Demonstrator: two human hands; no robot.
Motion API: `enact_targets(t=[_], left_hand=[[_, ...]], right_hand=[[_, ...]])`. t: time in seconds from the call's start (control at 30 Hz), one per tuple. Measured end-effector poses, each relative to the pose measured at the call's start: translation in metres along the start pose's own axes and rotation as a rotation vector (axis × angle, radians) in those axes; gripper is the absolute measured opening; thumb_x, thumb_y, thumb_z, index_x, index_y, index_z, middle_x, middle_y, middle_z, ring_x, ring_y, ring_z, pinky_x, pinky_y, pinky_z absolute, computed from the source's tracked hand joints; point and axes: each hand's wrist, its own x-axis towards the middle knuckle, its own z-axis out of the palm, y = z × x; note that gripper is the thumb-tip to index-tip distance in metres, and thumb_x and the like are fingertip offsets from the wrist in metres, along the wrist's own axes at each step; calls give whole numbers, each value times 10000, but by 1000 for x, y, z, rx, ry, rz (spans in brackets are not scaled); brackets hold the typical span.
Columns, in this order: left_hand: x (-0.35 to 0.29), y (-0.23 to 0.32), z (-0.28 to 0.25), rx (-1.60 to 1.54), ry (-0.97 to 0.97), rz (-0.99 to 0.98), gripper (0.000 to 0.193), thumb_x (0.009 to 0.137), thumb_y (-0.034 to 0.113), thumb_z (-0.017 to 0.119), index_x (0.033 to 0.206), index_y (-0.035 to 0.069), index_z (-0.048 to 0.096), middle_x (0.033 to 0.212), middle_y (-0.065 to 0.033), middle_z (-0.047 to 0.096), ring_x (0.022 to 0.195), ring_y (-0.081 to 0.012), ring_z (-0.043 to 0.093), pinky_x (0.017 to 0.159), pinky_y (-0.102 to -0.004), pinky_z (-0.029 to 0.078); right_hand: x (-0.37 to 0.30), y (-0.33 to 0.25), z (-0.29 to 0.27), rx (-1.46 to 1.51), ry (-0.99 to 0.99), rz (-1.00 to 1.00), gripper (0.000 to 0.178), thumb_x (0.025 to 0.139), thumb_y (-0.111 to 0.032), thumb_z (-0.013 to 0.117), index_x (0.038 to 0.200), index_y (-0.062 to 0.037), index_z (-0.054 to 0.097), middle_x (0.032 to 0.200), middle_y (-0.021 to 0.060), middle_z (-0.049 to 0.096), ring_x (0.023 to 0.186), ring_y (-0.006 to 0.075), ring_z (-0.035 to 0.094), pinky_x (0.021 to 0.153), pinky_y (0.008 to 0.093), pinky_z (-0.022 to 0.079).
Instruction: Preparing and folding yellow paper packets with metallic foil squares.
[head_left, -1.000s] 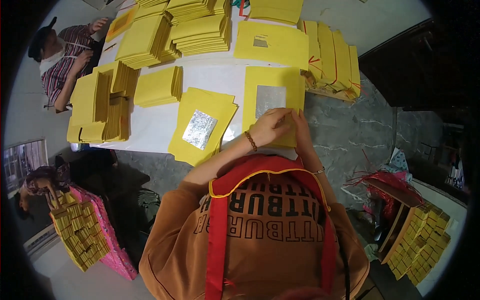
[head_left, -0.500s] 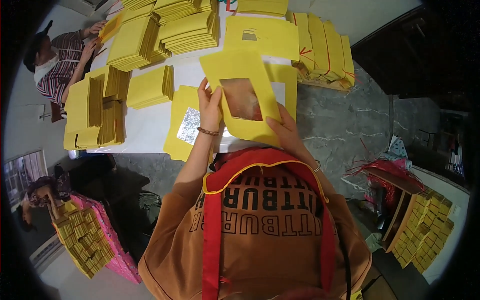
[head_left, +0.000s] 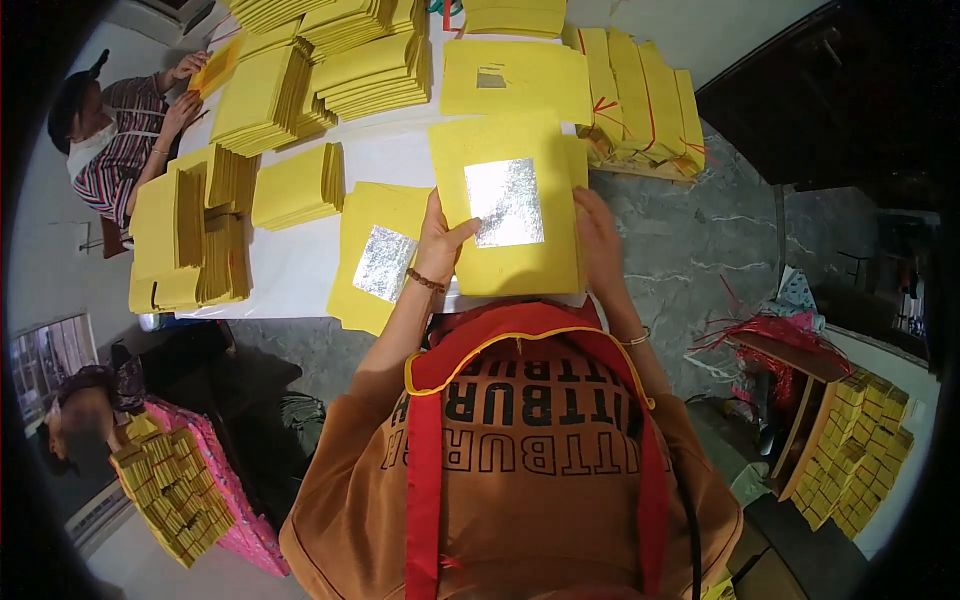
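Head view: left hand (head_left: 440,240) and right hand (head_left: 598,240) each grip a side edge of the yellow foil-square sheet (head_left: 510,205), held flat between them over the white table's (head_left: 300,265) near edge, long axis running away from the body, second foil sheet (head_left: 380,262) just left, nearer the left hand.

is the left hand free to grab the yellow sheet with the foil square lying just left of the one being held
Probably not yet: the left hand grips the held yellow sheet by its left edge. The lying foil sheet sits right beside it, uncovered, so reach looks easy once it lets go.
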Motion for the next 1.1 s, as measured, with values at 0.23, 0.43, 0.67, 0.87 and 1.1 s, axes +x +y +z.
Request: enact_targets(t=[0.23, 0.43, 0.67, 0.87, 1.1], left_hand=[[15, -13, -13, 110, 68, -102, 590, 717, -138, 531, 1246, 59, 357, 1135, -39, 487, 1053, -145, 462, 863, -260, 389], [8, 2, 10, 114, 34, -67, 597, 720, -138, 518, 1258, 57, 349, 1173, -49, 473, 1088, -156, 446, 904, -267, 364], [5, -8, 14, 223, -41, -54, 655, 711, -160, 505, 1297, 63, 314, 1220, -53, 438, 1135, -153, 412, 928, -272, 348], [-6, -1, 24, 142, -38, -113, 666, 713, -171, 504, 1304, 66, 309, 1239, -50, 429, 1140, -157, 408, 936, -276, 340], [-10, -5, 19, 146, 11, -75, 623, 723, -148, 506, 1285, 28, 302, 1193, -79, 454, 1110, -161, 432, 930, -275, 350]], right_hand=[[10, 5, -28, 356, 158, 561, 314, 907, -263, 450, 1162, -95, 520, 1163, 13, 506, 1088, 137, 436, 867, 273, 325], [25, 8, -38, 384, 192, 426, 341, 903, -254, 461, 1191, -74, 489, 1099, 20, 546, 1043, 125, 478, 837, 295, 378], [25, -136, -59, 828, -526, -253, 446, 897, -310, 451, 1223, -8, 429, 698, 73, 603, 476, 123, 466, 544, 249, 380], [36, -230, -46, 979, -992, -892, 331, 878, -372, 473, 789, -82, 607, 610, 29, 519, 448, 85, 436, 418, 252, 289], [44, -254, -28, 981, -1099, -951, 424, 847, -39, 473, 1200, -253, 373, 557, 35, 483, 386, 76, 375, 374, 200, 280]])
